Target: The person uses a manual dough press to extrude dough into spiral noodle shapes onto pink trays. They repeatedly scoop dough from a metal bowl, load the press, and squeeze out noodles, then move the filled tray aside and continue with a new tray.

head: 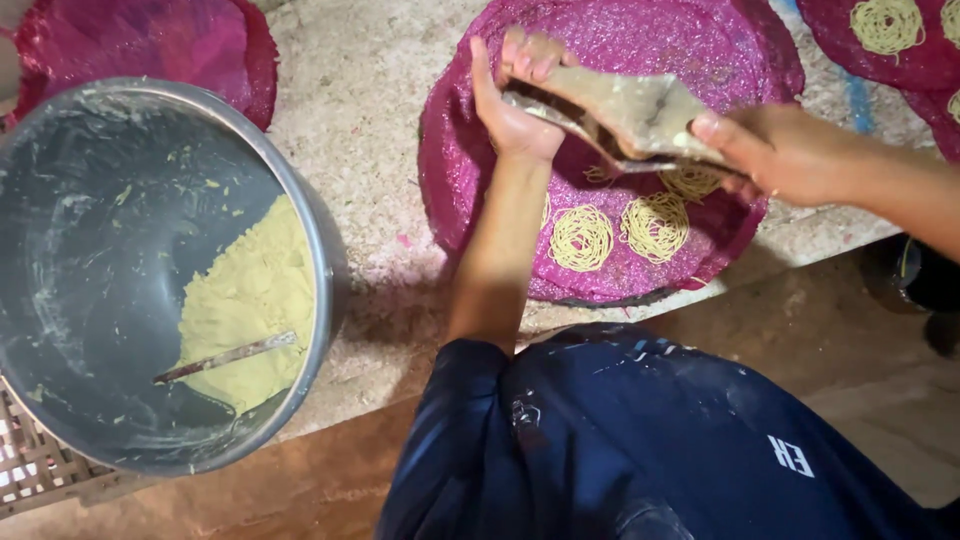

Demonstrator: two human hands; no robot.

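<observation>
My left hand [515, 95] grips one end of a dough-smeared wooden noodle press [625, 115], and my right hand [770, 150] grips the other end. I hold the press above a round magenta woven tray [470, 170]. Under it, on the tray, lie several coils of thin yellow noodles [582, 238]. One coil sits directly below the press near my right hand.
A large metal pot [320, 240] on the left holds pale yellow dough [250, 300] and a stick [225, 357]. More magenta trays lie at the top left [150, 40] and top right [880, 60], the latter with noodle coils. A plastic crate [30, 470] is at the bottom left.
</observation>
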